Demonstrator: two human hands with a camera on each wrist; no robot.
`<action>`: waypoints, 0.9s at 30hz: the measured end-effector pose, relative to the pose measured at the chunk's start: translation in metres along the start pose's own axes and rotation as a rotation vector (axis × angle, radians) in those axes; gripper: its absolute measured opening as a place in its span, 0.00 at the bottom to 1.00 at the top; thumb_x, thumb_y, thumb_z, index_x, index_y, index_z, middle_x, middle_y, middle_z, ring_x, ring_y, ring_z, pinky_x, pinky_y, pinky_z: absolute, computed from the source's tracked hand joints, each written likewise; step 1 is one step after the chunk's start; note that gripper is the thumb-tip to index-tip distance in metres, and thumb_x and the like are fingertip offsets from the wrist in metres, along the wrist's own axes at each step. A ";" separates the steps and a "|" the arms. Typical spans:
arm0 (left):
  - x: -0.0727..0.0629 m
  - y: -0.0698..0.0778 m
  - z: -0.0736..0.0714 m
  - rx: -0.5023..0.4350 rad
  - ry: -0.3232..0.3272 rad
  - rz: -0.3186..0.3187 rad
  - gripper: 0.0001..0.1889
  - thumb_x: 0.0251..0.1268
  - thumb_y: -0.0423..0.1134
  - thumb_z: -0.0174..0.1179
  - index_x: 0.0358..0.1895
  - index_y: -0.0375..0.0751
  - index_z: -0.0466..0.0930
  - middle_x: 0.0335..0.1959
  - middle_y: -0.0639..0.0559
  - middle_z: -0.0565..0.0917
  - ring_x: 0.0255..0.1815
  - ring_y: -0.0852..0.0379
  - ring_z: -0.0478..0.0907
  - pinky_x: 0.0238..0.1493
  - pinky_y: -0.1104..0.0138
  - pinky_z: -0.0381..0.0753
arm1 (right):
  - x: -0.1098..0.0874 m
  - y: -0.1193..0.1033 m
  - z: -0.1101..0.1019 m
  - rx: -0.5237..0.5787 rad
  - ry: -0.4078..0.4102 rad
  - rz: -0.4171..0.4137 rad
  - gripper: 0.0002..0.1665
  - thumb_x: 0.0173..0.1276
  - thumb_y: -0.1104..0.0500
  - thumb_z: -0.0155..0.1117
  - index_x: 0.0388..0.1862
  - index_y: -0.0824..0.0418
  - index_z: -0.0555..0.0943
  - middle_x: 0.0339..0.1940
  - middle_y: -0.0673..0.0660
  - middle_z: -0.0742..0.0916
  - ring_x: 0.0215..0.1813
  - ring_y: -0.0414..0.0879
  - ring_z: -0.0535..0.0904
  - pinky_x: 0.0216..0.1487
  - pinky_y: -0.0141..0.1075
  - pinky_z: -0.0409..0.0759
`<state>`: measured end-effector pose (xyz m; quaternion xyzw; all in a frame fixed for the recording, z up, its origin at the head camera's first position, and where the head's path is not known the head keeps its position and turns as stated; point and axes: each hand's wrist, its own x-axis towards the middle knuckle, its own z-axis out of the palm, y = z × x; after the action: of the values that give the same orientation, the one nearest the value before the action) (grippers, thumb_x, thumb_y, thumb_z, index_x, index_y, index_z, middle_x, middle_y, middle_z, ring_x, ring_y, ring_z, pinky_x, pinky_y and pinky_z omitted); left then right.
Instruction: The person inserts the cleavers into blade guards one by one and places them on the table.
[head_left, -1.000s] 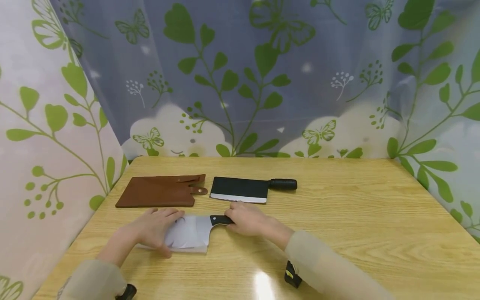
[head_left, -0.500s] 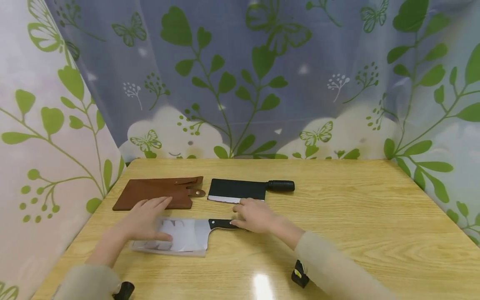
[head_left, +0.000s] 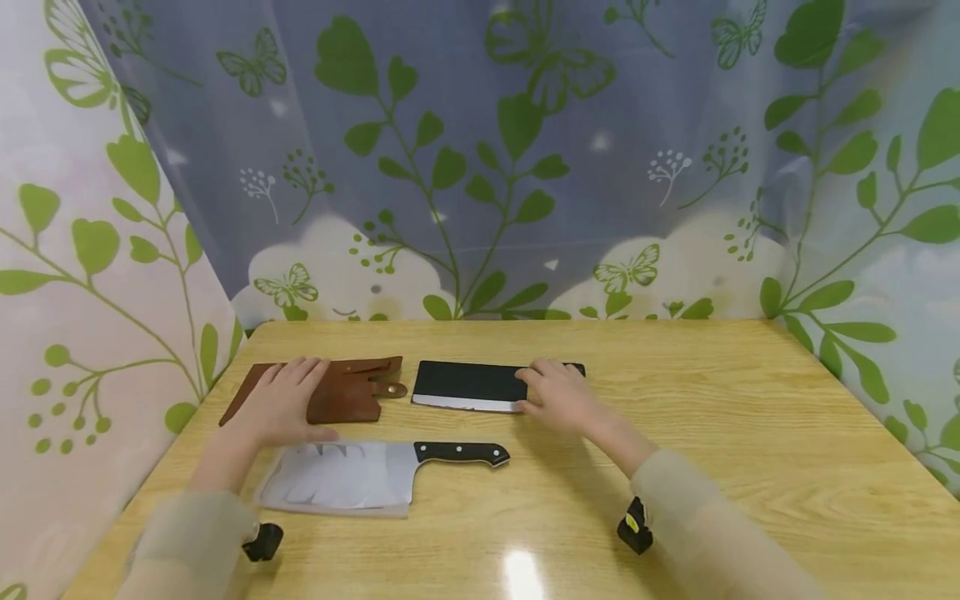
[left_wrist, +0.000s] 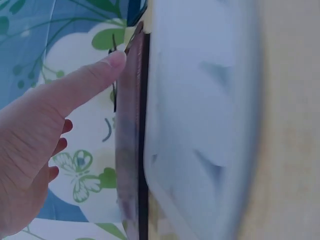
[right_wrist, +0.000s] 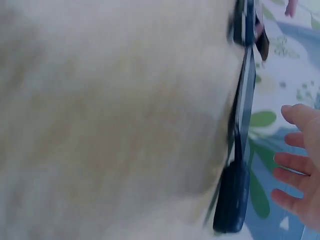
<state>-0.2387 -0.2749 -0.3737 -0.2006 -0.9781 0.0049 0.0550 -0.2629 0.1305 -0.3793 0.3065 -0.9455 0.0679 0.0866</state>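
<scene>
My left hand (head_left: 285, 404), fingers spread, is over a brown leather cleaver sheath (head_left: 352, 400) in the head view. From the left wrist, the thumb of this hand (left_wrist: 55, 120) overlaps the edge of the sheath (left_wrist: 131, 135). My right hand (head_left: 558, 396) hovers by the handle end of a black-bladed cleaver (head_left: 465, 382), hiding most of its handle. In the right wrist view its fingers are loosely bent and apart from the black handle (right_wrist: 232, 197). Closer to me lies a second cleaver (head_left: 352, 475), its pale blade in a translucent cover and its black handle riveted.
All of these lie on a light wooden table (head_left: 712, 417). A leafy, butterfly-printed curtain (head_left: 450, 125) stands behind the table, and similar cloth hangs at both sides. A small black device (head_left: 636, 525) is strapped at the right wrist.
My right hand has let go of the riveted handle and moved right and away to the black cleaver. My left hand has lifted off the covered blade and moved back over the sheath.
</scene>
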 end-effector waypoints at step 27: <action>0.048 -0.020 0.015 -0.157 -0.328 -0.178 0.69 0.28 0.69 0.69 0.73 0.32 0.43 0.71 0.31 0.47 0.70 0.34 0.43 0.62 0.36 0.38 | 0.026 0.050 0.009 -0.107 -0.231 0.167 0.38 0.65 0.46 0.60 0.68 0.62 0.63 0.65 0.64 0.69 0.66 0.60 0.62 0.61 0.57 0.61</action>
<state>-0.2923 -0.2746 -0.3829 -0.1137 -0.9852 -0.0437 -0.1209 -0.3144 0.1545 -0.3863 0.2274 -0.9736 -0.0113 -0.0125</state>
